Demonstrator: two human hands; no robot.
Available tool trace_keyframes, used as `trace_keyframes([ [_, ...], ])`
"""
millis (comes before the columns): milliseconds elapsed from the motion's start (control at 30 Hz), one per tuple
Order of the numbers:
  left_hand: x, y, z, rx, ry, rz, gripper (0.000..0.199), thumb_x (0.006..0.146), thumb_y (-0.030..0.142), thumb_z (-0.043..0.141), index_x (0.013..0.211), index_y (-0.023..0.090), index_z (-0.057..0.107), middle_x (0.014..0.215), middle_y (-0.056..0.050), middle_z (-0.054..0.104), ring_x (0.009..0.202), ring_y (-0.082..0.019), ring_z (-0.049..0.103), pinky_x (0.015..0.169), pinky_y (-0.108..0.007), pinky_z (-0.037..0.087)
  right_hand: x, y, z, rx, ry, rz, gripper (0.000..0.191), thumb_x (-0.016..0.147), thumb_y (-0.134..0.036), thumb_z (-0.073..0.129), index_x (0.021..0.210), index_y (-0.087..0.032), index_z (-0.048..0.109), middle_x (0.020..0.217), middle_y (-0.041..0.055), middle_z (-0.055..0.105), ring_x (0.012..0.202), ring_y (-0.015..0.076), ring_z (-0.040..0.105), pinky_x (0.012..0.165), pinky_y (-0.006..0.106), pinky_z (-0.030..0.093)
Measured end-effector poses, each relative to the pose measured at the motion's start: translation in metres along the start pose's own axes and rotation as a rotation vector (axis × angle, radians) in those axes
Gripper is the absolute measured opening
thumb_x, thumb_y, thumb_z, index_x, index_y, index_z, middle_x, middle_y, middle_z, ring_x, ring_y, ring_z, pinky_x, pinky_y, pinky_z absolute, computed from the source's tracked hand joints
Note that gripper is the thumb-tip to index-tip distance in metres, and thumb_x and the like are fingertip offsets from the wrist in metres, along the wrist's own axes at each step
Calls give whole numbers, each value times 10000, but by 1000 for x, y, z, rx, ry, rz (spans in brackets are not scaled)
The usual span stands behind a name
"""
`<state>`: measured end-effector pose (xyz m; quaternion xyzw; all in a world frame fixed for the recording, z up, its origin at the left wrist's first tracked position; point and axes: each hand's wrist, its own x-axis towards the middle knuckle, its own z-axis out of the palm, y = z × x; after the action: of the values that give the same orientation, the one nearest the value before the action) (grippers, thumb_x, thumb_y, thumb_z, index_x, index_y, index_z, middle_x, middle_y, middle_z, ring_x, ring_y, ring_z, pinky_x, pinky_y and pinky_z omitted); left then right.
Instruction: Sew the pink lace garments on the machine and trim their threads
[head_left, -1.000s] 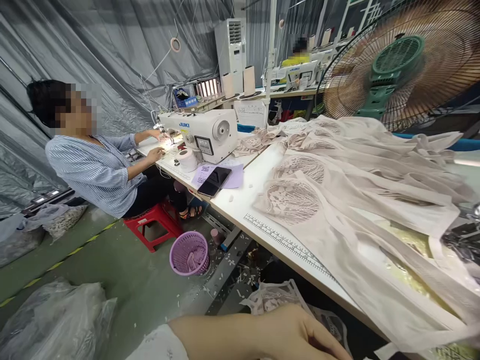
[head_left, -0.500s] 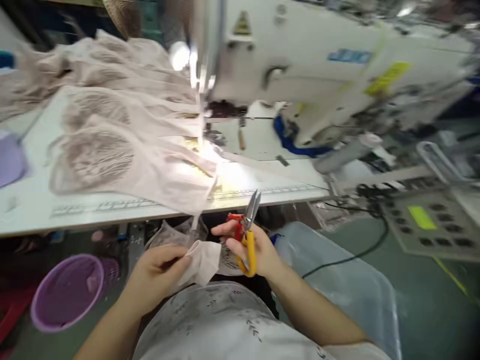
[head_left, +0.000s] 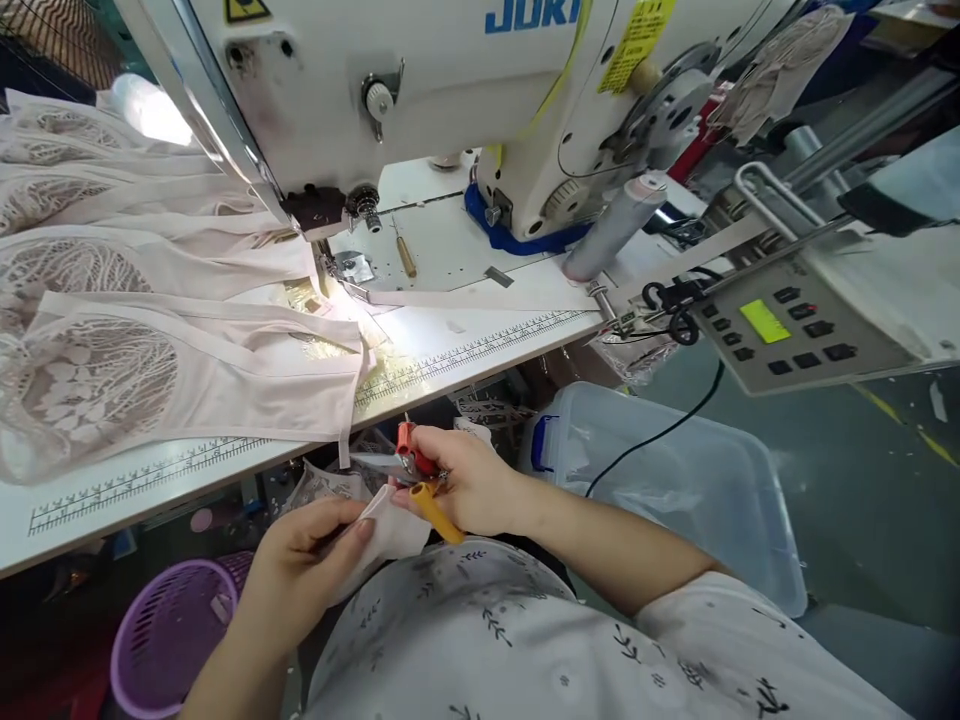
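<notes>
My left hand [head_left: 311,570] pinches the edge of a pale pink piece of fabric [head_left: 397,530] just in front of my body. In my right hand [head_left: 472,480] are small scissors with one red and one yellow handle [head_left: 435,510]; their blades point left, close above the fabric. Behind them, a pale pink lace bra [head_left: 262,380] lies on the sewing table [head_left: 300,450], a narrow strip of it hanging over the front edge near the blade tips. Whether the blades touch that strip I cannot tell.
A white sewing machine [head_left: 435,90] stands at the back, its lamp lit. More bras [head_left: 67,180] are spread at the left. A grey thread cone [head_left: 615,225] and a control panel [head_left: 787,330] sit to the right. Below are a purple basket [head_left: 172,630] and a clear plastic bin [head_left: 675,480].
My view has swung to the right. The scissors have turned from pointing up to pointing left, and my right hand has come nearer to my left, which still holds the fabric.
</notes>
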<state>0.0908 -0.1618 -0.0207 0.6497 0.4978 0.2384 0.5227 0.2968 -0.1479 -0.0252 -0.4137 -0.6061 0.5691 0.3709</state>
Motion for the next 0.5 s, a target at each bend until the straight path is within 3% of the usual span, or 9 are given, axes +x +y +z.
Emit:
trace_keyframes([
  [133, 1, -1, 1, 4, -18, 36, 237, 838, 363, 602, 807, 173, 739, 760, -68, 702, 690, -186, 643, 612, -248, 517, 0, 0, 1, 8, 4, 2, 235, 680, -191, 655, 634, -191, 424, 777, -9, 537, 638, 94, 492, 519, 183, 420],
  [300, 5, 3, -3, 198, -54, 181, 160, 830, 284, 591, 816, 194, 722, 792, -50, 714, 717, -182, 657, 650, -239, 526, 1, 1, 4, 35, -18, -9, 224, 649, -145, 602, 595, -191, 390, 668, -36, 465, 591, 83, 433, 497, 171, 390],
  [400, 4, 5, 2, 258, -33, 172, 183, 834, 298, 583, 937, 219, 712, 840, -32, 726, 724, -179, 661, 641, -237, 525, -2, 4, 4, -10, -53, -49, 190, 634, -135, 589, 610, -187, 408, 659, -42, 442, 573, 80, 410, 490, 171, 382],
  [500, 4, 5, 12, 205, -8, 128, 228, 871, 309, 506, 882, 198, 705, 766, -30, 700, 708, -176, 644, 635, -245, 508, -9, 7, 2, -125, -2, -68, 141, 663, -142, 598, 643, -183, 464, 673, -33, 466, 590, 93, 428, 515, 189, 392],
])
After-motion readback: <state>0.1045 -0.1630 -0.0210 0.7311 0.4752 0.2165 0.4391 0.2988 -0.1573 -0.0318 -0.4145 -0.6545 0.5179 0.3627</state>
